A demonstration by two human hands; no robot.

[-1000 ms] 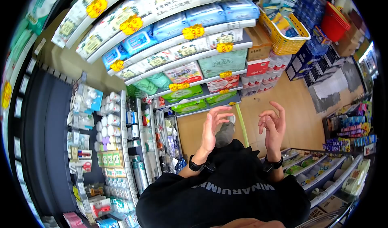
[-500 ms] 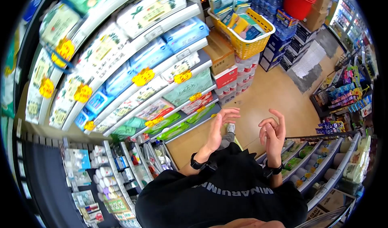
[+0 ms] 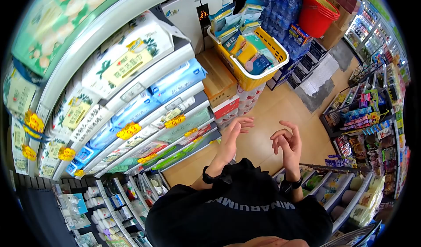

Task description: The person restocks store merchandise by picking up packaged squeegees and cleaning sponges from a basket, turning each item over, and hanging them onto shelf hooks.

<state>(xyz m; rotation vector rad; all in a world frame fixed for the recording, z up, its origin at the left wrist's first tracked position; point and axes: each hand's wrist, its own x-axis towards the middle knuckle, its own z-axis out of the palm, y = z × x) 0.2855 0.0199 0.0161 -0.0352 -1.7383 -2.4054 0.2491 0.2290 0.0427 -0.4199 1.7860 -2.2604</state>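
Observation:
My left hand [image 3: 231,142] is raised in front of my chest, fingers stretched to the right and nothing in them. Across from it, my right hand [image 3: 288,145] is also up, its fingers loosely bent and apart, holding nothing. Neither hand touches anything. Each wrist wears a black band. Nearest my left hand is a shelf unit of packaged tissues, with white packs [image 3: 127,58] above blue packs [image 3: 177,81] and yellow tags [image 3: 128,131] along the shelf edges. Below my hands shows the tan floor [image 3: 263,144].
A yellow basket [image 3: 258,78] of bagged goods stands on stacked packs beside a cardboard box [image 3: 215,78]. Behind are bottled water packs [image 3: 280,12] and red buckets [image 3: 318,14]. A rack of colourful packets [image 3: 357,115] is on the right; shelves of paper rolls [image 3: 335,185] are at lower right.
The view has moved closer to the tissue shelf, which looks larger, and the basket has shifted left in the view. Both hands keep nearly the same pose, still empty.

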